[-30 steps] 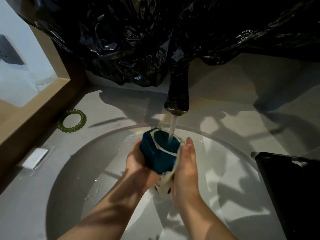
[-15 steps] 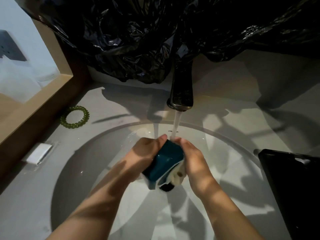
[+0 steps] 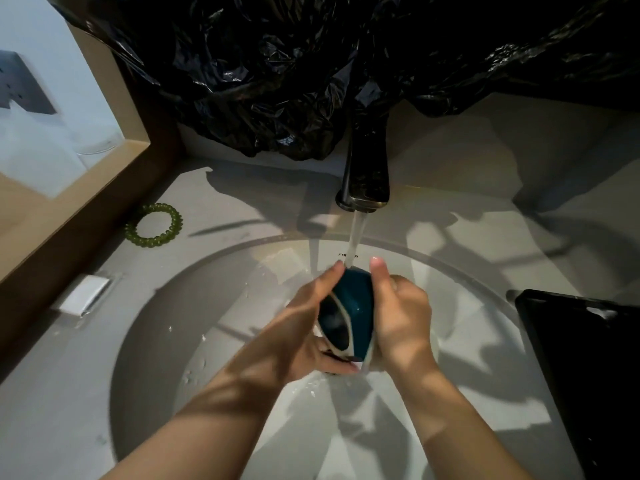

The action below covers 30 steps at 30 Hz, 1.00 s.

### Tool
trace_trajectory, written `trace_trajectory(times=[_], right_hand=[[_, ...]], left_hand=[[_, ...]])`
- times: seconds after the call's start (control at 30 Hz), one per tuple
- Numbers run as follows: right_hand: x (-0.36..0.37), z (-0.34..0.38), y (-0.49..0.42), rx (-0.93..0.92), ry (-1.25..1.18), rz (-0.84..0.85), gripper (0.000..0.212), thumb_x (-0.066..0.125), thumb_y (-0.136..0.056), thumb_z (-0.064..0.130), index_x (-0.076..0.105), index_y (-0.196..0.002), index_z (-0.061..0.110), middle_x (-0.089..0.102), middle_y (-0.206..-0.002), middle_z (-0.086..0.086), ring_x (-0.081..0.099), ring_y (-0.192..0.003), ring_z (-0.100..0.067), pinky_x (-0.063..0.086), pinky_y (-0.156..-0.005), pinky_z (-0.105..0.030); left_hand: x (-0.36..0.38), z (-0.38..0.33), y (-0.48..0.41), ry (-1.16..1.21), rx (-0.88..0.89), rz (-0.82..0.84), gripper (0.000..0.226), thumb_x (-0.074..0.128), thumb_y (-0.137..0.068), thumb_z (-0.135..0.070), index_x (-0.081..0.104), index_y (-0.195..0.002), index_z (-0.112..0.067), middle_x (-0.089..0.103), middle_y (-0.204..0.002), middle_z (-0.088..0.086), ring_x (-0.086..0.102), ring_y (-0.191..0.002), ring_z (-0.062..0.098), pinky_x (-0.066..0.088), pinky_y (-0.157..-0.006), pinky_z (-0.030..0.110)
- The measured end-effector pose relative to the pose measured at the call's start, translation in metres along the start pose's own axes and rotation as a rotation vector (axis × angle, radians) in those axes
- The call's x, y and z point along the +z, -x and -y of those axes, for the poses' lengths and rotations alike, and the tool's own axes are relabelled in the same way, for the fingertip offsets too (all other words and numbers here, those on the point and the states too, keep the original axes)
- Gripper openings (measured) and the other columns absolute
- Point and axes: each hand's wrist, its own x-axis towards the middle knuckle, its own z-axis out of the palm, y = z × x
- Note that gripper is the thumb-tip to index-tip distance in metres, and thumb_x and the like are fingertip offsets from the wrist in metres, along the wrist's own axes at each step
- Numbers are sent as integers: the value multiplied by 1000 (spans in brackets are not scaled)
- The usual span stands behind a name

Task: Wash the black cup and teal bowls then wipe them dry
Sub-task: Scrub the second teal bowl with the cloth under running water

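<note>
I'm mid-rinse at frame centre, left hand (image 3: 304,327) and right hand (image 3: 398,313) both clamped around a teal bowl (image 3: 349,313) under the tap (image 3: 365,168); next I'd turn it to rinse inside.

The teal bowl (image 3: 353,299) shows only in part between the left hand (image 3: 304,327) and the right hand (image 3: 401,317), whose fingers are out of sight behind it. A pale thing at its near rim, cloth or sponge, cannot be told. The faucet (image 3: 365,168) loses its upper part under black plastic sheeting (image 3: 277,81). Lettering (image 3: 343,255) on the far sink wall is crossed by the water and unreadable. The black tray (image 3: 588,358) runs off the right edge.
</note>
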Motion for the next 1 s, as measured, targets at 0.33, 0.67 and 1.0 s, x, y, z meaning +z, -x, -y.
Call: trace_trajectory(times=[0.33, 0.67, 1.0], right_hand=[[-6, -3, -8, 443, -544, 124, 54, 48, -89, 55, 53, -75, 3, 56, -73, -17, 56, -68, -30, 50, -79, -42], [-11, -4, 11, 223, -281, 714, 46, 64, -74, 31, 62, -115, 10, 69, -103, -17, 66, -92, -35, 54, -80, -46], [-3, -14, 4, -612, 649, 585, 68, 44, -70, 66, 62, -110, 14, 59, -118, -1, 43, -120, -15, 24, -109, -25]], left_hand=[[-20, -1, -16, -64, -50, 22, 76, 71, -55, -61, 59, -119, -22, 58, -126, 13, 62, -104, 40, 55, -68, 54], [-22, -7, -22, -26, -38, -139, 57, 54, -73, -61, 63, -102, -12, 66, -94, 14, 61, -88, 33, 49, -79, 47], [-23, -19, -13, 226, 40, -94, 55, 51, -74, -63, 65, -81, -11, 67, -60, 11, 56, -72, 28, 46, -70, 37]])
